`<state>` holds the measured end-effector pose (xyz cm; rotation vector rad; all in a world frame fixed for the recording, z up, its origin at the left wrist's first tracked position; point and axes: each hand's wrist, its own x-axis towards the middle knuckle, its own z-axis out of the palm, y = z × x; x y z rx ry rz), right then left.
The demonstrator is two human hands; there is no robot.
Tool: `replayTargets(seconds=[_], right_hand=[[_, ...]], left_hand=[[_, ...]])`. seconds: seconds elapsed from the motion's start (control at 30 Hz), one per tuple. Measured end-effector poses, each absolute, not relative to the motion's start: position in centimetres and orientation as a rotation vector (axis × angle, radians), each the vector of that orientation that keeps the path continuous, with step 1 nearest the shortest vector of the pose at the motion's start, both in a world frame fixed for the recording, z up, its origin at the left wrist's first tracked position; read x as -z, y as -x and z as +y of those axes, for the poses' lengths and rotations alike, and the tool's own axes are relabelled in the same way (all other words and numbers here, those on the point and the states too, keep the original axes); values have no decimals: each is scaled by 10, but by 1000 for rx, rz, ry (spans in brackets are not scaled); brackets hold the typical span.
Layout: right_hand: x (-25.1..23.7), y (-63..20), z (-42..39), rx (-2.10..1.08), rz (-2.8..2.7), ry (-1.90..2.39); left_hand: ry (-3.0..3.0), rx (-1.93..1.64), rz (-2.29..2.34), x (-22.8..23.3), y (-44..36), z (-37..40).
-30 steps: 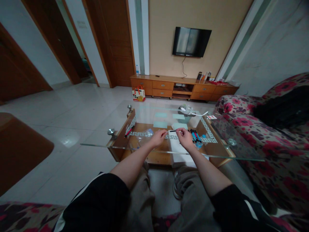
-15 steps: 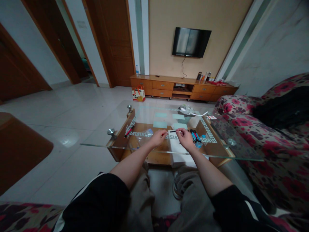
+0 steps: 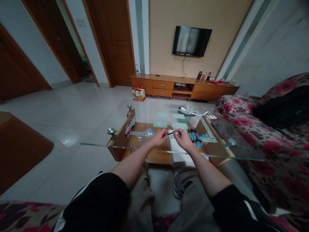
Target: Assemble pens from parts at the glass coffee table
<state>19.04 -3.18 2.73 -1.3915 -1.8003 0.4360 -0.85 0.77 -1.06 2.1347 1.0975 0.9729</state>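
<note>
In the head view, the left hand [image 3: 159,138] has its grip closed on a small pen [image 3: 170,133] over the glass counter [image 3: 149,111]. Fingers partly hide its red end. The right hand [image 3: 182,139] is at its black end; I cannot tell if that grip pinches it.

From here I can't read a single word. The orange-handled bag [image 3: 138,94] carries print too small to make out, and the small white card [image 3: 211,117] shows red marks, just as illegible.

Red-black pen [image 3: 170,133] in left hand [image 3: 159,138]
</note>
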Motion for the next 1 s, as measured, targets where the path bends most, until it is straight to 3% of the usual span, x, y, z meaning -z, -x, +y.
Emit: replayTargets(seconds=[1.0], right_hand=[[-21, -191, -29, -435, -1915, 1473]], left_hand=[[-2110, -962, 1013, 2, 9, 1]])
